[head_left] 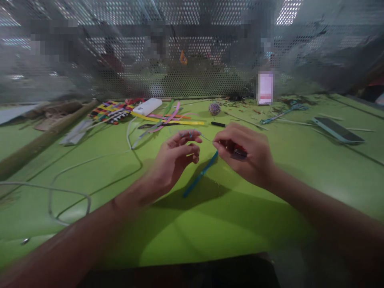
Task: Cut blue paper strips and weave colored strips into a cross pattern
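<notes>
A thin blue strip [205, 137] runs between my two hands above the green table. My left hand [177, 154] has its fingers curled, with the strand looped around them and a gap between thumb and fingers. The end of the strand is pinched between thumb and forefinger of my right hand [249, 152]. Tucked in the right palm is a small red and dark object [239, 151]; its kind is hard to make out. A wider blue strip [200, 174] slants down from beneath the right fingers toward the table.
Coloured strips [171, 118], a woven multicoloured piece [112, 111] and a white case [149, 106] lie at the back left. Behind my hands are a woven ball [214, 109] and a black pen [218, 124]. A phone [339, 130] lies right; a white cable [70, 192] loops left.
</notes>
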Motion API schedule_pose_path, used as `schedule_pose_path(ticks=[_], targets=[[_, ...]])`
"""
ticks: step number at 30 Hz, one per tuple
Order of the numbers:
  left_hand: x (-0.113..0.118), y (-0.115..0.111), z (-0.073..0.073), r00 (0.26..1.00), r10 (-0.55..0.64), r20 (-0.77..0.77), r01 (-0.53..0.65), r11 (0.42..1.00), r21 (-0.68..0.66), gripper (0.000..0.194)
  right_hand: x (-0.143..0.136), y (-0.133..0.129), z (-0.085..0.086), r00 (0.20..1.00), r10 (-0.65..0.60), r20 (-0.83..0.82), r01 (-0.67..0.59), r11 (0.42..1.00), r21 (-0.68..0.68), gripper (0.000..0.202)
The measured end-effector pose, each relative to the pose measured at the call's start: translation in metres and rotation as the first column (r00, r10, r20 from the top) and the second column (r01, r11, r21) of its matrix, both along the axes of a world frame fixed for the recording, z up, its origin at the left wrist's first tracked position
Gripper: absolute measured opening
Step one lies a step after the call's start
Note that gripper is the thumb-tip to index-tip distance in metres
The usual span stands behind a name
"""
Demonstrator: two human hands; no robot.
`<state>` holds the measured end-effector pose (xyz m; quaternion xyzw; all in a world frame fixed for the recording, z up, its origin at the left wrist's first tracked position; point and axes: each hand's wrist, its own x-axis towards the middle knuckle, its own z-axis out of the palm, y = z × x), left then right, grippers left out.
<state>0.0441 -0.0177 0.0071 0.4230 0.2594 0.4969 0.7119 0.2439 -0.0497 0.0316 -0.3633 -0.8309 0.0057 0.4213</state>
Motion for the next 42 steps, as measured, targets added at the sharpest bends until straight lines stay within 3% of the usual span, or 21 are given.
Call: schedule_pose_path(ticks=[3,6,8,9,11,13,16,23,27,29,34,38,42], targets=[[-0.008,0.010,0.004,0.975,0.220,-0.020,-0.219,0.974,0.061,0.033,0.009,0.002,0.005,0.990,-0.013,0.143,0.008,0.999,0.036,0.011],[-0.011,0.013,0.011,0.898,0.439,-0.018,-0.403,0.839,0.366,0.024,0.015,0.004,0.009,0.952,-0.015,0.305,0.002,0.999,0.044,0.015],[-0.012,0.010,0.015,0.872,0.486,-0.051,-0.375,0.733,0.567,0.021,0.017,0.004,0.010,0.925,-0.001,0.380,-0.023,0.998,0.059,0.017],[-0.011,0.008,0.017,0.870,0.480,-0.115,-0.308,0.710,0.633,0.018,0.017,0.005,0.010,0.915,0.009,0.404,-0.040,0.997,0.068,0.018],[-0.010,0.003,0.017,0.865,0.395,-0.310,-0.099,0.740,0.665,0.011,0.017,0.005,0.011,0.902,0.032,0.431,-0.076,0.994,0.084,0.018],[-0.009,0.001,0.014,0.849,0.219,-0.481,0.114,0.813,0.572,0.003,0.018,0.005,0.012,0.899,0.044,0.435,-0.094,0.991,0.094,0.018],[-0.008,0.003,0.010,0.855,0.017,-0.518,0.238,0.875,0.422,0.017,0.018,0.004,0.013,0.901,0.043,0.431,-0.089,0.992,0.088,0.020],[-0.008,0.008,0.010,0.880,-0.093,-0.466,0.258,0.917,0.304,0.024,0.017,0.003,0.013,0.919,0.065,0.389,-0.095,0.994,0.059,0.023],[-0.007,0.005,0.012,0.872,-0.067,-0.485,0.247,0.915,0.318,0.010,0.013,0.005,0.013,0.971,0.103,0.217,-0.101,0.995,-0.023,0.012],[-0.007,0.004,0.013,0.873,-0.065,-0.483,0.247,0.914,0.323,0.006,0.012,0.007,0.013,0.992,0.089,0.093,-0.077,0.989,-0.126,0.008],[-0.006,0.000,0.012,0.911,-0.130,-0.392,0.252,0.928,0.276,0.008,0.013,0.009,0.015,0.991,0.052,-0.121,-0.103,0.877,-0.469,0.014],[-0.005,-0.003,0.012,0.926,-0.184,-0.331,0.257,0.947,0.192,0.006,0.009,0.006,0.017,0.976,0.095,-0.194,-0.186,0.823,-0.537,0.013],[-0.003,-0.007,0.015,0.933,-0.141,-0.330,0.213,0.958,0.194,0.008,0.003,0.001,0.018,0.974,0.124,-0.187,-0.208,0.812,-0.545,0.009]])
